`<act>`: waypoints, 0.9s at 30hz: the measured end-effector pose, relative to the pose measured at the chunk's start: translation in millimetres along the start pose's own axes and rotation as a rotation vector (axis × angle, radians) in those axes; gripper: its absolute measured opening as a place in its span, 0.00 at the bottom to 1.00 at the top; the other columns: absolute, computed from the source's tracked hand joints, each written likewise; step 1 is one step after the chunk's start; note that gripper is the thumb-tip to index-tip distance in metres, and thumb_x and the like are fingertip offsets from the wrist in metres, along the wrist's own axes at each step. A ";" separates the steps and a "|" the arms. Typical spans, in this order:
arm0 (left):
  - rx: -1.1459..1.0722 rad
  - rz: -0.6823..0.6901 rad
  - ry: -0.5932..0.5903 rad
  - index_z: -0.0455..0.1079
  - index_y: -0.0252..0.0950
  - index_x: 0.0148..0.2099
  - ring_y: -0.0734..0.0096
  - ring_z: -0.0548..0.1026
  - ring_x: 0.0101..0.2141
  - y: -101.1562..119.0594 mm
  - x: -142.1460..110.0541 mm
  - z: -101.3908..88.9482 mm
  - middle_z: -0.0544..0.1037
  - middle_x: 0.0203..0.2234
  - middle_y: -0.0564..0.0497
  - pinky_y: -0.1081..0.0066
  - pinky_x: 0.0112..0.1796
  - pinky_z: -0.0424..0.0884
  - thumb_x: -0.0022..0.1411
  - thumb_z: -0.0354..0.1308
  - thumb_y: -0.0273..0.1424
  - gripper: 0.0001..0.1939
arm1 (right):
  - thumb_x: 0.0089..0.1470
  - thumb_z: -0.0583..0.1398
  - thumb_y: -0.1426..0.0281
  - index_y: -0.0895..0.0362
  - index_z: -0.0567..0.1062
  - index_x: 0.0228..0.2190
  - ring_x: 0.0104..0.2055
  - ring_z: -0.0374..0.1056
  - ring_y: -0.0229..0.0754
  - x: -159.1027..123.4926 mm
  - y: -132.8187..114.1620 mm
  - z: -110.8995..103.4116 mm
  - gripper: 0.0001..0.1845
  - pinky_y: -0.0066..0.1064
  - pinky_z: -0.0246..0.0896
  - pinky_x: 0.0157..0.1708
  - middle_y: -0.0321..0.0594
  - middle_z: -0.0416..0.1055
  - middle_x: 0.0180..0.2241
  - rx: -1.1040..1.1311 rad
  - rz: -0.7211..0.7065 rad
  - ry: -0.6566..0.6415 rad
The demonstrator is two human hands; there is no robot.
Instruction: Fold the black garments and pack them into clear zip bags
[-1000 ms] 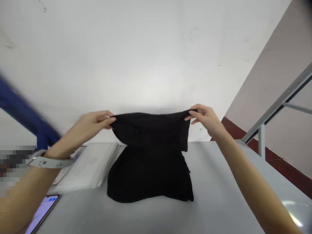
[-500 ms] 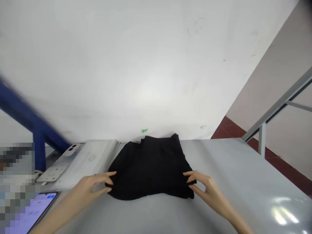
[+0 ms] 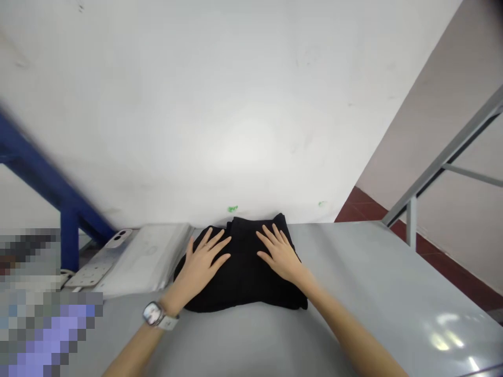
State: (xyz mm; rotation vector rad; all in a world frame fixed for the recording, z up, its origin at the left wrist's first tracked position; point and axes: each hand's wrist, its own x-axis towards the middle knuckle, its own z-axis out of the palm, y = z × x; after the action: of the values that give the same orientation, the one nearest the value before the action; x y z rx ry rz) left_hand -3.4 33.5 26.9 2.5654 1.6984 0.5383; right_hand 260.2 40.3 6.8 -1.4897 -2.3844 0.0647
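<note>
Black cloth lies right under my fingers, flat on the grey table. My left hand is palm down on its left part, and my right hand is palm down on its right part. On both hands the fingers are spread wide, with nothing pinched in them. My thumbs point toward each other, with a bit of cloth showing between.

I think I am patting the cloth smooth. To do it well, I should press softly with my whole hands and slide them out from the middle, so bumps go to the sides. The cloth seems to lie in layers, so a hard push could make the top one slip. Past my fingertips the far edge looks uneven, with a little step near my left fingers and a corner poking up beyond my right ones. Those bits may want a gentle tug. The near edge, below my palms, is a bit wavy too.

Just left of my left fingers is a pile of see-through bags. It is so near that a wide left slide could bump it. Farther left are a pale phone and a blue metal frame. Beyond my fingertips the white wall stands close, so I can't push far that way. Right of my right fingers there is lots of table, then a grey rail well apart from me.
</note>
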 end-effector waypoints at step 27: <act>0.143 -0.132 -0.019 0.51 0.51 0.67 0.40 0.45 0.65 -7.8 -3.0 57.6 0.54 0.66 0.48 0.33 0.55 0.47 0.66 0.43 0.50 0.29 | 0.64 0.43 0.51 0.46 0.52 0.64 0.68 0.35 0.63 14.6 14.7 54.1 0.31 0.59 0.41 0.61 0.40 0.40 0.68 -0.085 0.090 -0.051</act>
State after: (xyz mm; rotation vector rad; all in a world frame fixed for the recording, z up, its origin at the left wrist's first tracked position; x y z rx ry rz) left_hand 5.5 43.9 -29.6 2.5155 1.9492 0.3988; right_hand 250.9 67.0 -43.8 -1.6534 -2.3858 0.0226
